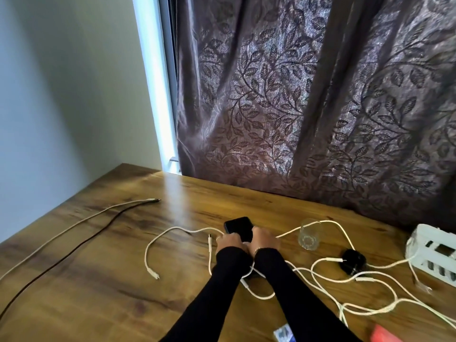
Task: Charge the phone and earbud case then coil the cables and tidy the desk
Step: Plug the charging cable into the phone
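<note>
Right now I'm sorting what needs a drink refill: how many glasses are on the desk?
1. The glass stands upright on the desk, right of the hands and phone, a white cable running behind it. None hidden, seemingly.

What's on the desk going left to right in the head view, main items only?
Dark cable → loose white cable → left hand → phone, held by both hands → right hand → drinking glass → small black case → white power strip.
</note>
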